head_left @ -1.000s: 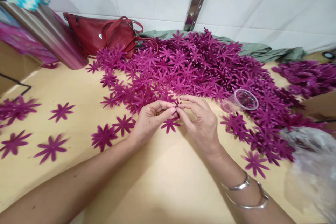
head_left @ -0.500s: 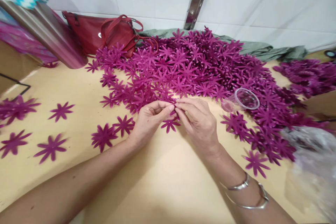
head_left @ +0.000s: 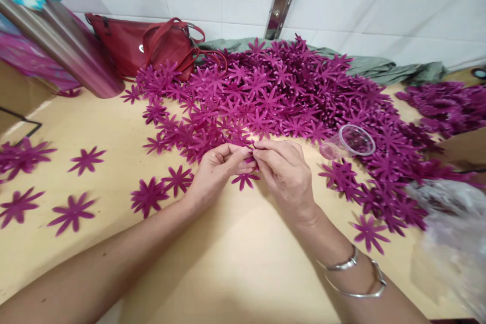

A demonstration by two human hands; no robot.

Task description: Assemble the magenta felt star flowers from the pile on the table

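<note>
My left hand and my right hand meet at the front edge of a big heap of purple flower-shaped petal pieces. Between their pinched fingertips is a small purple petal piece, mostly covered by the fingers. Both hands are closed on it, thumbs against forefingers. Just below the fingertips, another purple petal piece shows its spread petals; whether it touches the hands I cannot tell. Several loose petal pieces lie left of my left hand, some stacked.
A clear plastic cup lies tipped at the heap's right side. Behind the heap are a red handbag and green cloth. A tall metallic tumbler stands at left. A crumpled plastic bag sits at right on the wooden table.
The fingertips have shifted slightly around the petal piece, and the left fingers show a little more below the thumb. The whole view has moved slightly; the surrounding things look the same.
</note>
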